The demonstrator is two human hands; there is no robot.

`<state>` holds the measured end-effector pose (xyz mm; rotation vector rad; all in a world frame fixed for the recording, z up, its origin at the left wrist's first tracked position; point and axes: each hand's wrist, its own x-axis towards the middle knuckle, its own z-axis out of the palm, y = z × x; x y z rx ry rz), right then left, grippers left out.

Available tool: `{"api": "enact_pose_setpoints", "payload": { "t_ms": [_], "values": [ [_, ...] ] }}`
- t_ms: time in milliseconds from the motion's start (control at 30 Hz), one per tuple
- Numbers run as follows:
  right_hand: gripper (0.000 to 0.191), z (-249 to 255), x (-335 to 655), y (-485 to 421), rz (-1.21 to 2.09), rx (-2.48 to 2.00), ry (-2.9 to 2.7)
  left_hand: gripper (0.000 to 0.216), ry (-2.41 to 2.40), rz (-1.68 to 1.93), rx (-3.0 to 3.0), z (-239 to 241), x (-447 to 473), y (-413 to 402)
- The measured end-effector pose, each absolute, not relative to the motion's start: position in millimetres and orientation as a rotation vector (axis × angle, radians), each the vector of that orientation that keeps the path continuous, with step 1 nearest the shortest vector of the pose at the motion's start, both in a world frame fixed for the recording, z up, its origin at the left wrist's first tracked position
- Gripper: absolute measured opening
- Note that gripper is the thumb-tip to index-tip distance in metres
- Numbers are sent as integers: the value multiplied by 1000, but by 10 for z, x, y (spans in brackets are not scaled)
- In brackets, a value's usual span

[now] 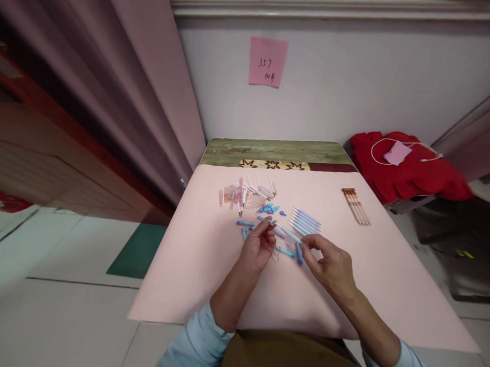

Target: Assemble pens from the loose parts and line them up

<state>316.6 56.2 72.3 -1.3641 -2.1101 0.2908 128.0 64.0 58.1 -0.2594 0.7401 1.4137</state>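
Sleeves (196,343), pair, light blue, nearest the viewer.
Right hand (332,261): thumb and forefinger drawn narrow, pinching a pale blue stick (289,233) that slants toward the other hand.
Left hand (258,246): fingertips closed on a small blue tube (264,219) above the table's middle. The stick's tip is at these fingertips; whether it enters the tube, cannot tell.
Pink sheet (192,276): spread over the table, under both hands.
Dark blue barrel (299,254): one, just beside the right hand's fingers.
Teal barrel (286,251): one, lying between the hands.
Further barrels (243,223): blue, loose, left of the left hand, some partly hidden.
Pens (304,221): blue with white ends, laid side by side, beyond the right hand.
Caps (269,209): blue, heaped; one just apart, to the right.
Bundle (355,206): beige sticks, brown at the far end, well apart at right.
Refills (244,197): white, dark-tipped, in a loose pile, beside pinkish clear pieces (232,195).
Green cover (276,147): table's far edge.
Pink note (268,62): on the wall (346,78), marked "357".
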Motion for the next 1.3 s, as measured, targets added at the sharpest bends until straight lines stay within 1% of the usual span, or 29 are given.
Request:
{"api": "enact_pose_setpoints", "payload": {
  "t_ms": [133, 367, 600, 933, 1133, 1300],
  "values": [
    [19, 689, 3162, 563, 281, -1338, -2137, 13, 763, 1438, -201, 577, 1300, 601],
    [13, 773, 3107, 565, 304, -1152, -2044, 22, 848, 1489, -52, 615, 1411, 545],
    [12, 821, 3024, 535, 301, -1044, -1947, 19, 930, 1470, -95, 654, 1420, 523],
    [12, 844, 3094, 504, 251, -1044, -1894, 13, 918, 1401, -103, 763, 1450, 488],
    [10, 841, 3099, 467, 267, -1035, -1911, 6, 931, 1375, -95, 802, 1466, 468],
    [12, 845, 3104, 458, 198, -1009, -1971, 3, 951, 1344, -84, 805, 1458, 469]
  ]
}}
